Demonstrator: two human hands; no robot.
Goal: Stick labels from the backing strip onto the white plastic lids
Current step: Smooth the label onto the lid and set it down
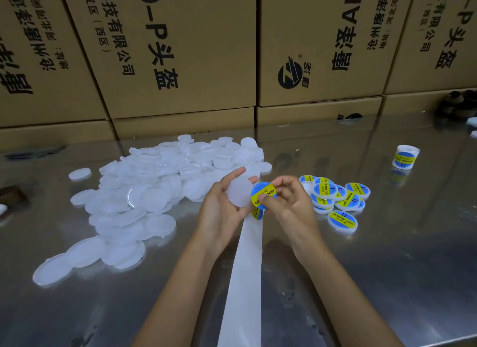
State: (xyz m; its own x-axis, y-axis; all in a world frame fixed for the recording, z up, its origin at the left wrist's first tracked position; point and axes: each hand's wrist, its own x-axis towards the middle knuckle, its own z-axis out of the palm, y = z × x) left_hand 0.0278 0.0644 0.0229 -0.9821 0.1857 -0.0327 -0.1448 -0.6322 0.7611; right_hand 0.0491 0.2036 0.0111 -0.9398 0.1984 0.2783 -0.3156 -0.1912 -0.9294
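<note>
My left hand (219, 207) holds a bare white plastic lid (238, 191) upright between thumb and fingers above the table. My right hand (289, 199) pinches a round blue and yellow label (263, 193) just to the right of that lid, its edge close to the lid's rim. The white backing strip (245, 269) runs from under the hands toward me, with another label (258, 213) still on it just below the hands. Several unlabelled lids (144, 191) lie heaped on the left. Several labelled lids (338, 199) lie grouped on the right.
The work surface is a shiny metal table (387, 256). Stacked cardboard boxes (180, 62) form a wall along its far edge. A roll of labels (405, 157) stands at the far right. A dark object (10, 194) sits at the left edge.
</note>
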